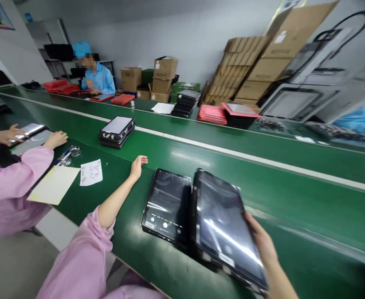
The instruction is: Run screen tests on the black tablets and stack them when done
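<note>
My right hand (262, 238) grips the right edge of a dark tablet (222, 220), which is tilted and slightly blurred. Its screen carries bright reflections and a small white label near the lower edge. Whether more than one device is in that grip, I cannot tell. Just left of it, a second tablet (168, 203) lies face up on the green bench (157, 265), its lit screen showing what looks like a camera app. My left hand (138, 167) is beyond that tablet's upper left corner, fingers stretched out and holding nothing.
At left, a co-worker in pink (17, 178) handles another tablet (33, 135). A tablet stack (117, 131) stands ahead. Paper sheets (54, 182) and a handwritten note (91, 172) lie left. Across the bench are a person in blue (98, 79), red pouches (212, 115) and cartons (165, 68).
</note>
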Available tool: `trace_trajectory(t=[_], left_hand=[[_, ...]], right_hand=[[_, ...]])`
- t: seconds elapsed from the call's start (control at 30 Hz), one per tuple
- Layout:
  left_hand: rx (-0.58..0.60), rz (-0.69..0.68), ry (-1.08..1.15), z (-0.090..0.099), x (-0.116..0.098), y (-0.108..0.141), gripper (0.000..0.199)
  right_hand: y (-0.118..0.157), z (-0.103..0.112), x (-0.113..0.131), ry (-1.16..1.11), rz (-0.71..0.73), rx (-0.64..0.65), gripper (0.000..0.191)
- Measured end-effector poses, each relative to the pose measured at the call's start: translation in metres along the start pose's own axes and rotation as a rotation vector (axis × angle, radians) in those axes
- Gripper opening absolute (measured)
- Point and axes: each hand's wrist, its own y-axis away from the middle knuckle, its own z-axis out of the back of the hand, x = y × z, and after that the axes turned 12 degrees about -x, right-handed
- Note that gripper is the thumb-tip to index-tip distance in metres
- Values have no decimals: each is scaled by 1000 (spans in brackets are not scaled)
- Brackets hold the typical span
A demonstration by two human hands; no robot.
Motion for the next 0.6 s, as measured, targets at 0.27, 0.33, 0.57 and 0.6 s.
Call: trace_trajectory(t=[0.27, 0.33, 0.57, 0.6], left_hand=[[135, 230, 379, -23, 0, 54, 68], [178, 268, 462, -30, 1, 69, 72], [169, 292, 671, -38, 7, 84, 86], [155, 284, 685, -41, 9, 87, 84]], right_hand=[[4, -101, -32, 203, 544, 254, 55], [-8, -93, -37, 395, 732, 195, 66], [-45, -27, -73, 411, 789, 196, 87], [-46, -21, -82, 326, 761, 260, 84]])
